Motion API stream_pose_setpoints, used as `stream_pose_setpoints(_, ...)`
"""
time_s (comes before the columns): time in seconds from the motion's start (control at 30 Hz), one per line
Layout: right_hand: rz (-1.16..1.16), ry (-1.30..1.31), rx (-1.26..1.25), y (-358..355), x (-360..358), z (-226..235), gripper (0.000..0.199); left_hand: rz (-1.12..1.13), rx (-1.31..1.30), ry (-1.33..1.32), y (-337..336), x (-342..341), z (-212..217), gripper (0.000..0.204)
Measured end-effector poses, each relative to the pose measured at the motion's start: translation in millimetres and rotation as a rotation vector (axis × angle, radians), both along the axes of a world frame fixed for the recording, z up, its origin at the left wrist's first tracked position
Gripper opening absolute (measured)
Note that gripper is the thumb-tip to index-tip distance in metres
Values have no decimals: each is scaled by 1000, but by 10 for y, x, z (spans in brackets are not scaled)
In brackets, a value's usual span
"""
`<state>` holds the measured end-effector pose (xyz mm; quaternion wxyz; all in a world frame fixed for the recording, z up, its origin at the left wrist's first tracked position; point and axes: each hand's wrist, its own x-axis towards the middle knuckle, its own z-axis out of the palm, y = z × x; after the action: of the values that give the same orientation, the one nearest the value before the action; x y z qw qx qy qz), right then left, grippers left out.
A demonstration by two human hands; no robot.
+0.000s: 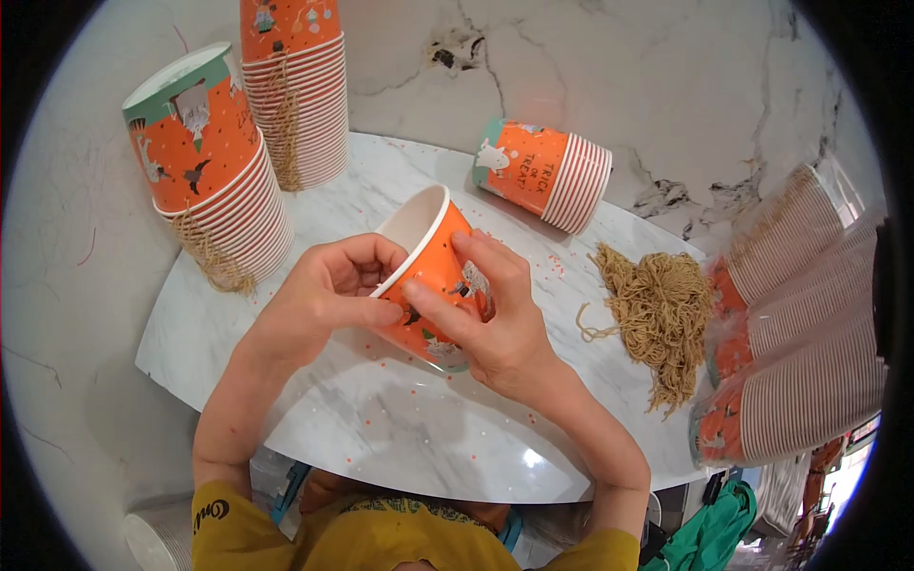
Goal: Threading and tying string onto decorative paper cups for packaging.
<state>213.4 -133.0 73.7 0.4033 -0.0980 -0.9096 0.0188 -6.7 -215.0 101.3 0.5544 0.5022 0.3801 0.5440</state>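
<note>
An orange paper cup (440,266) with a white rim and printed figures is tilted above the middle of the table, its mouth toward the upper left. My left hand (319,300) pinches the rim, thumb on the outside and the other fingers partly inside the cup. Around the outer wall curl the fingers and thumb of my right hand (509,328), steadying it from the right. Part of the cup's printed side is covered by my fingers. Tan strings hang in loops on the two upside-down cup stacks at the left, the nearer one (224,171) and the taller one (295,105).
A short cup stack (543,176) lies on its side at the back of the marble-patterned table (381,419). To the right sits a tangled heap of tan string (662,319). Plastic-wrapped cup stacks (809,381) line the right edge. Small orange bits are scattered about.
</note>
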Motion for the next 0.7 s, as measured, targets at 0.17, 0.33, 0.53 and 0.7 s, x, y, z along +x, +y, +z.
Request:
stream_pose_setpoints(0.17,-110,-52,204,-26,19,24,69,6,-7,3,-71,72,50,33)
stream_pose_setpoints(0.33,-184,21,479,57,10,-22,50,25,-17,-20,-101,102,60,31)
stream_pose_setpoints(0.53,-222,180,357,102,-8,-228,46,25,-19,-50,-75,132,24,31)
stream_pose_setpoints(0.7,-192,110,232,143,-6,-210,49,254,356,499,-24,95,-67,20)
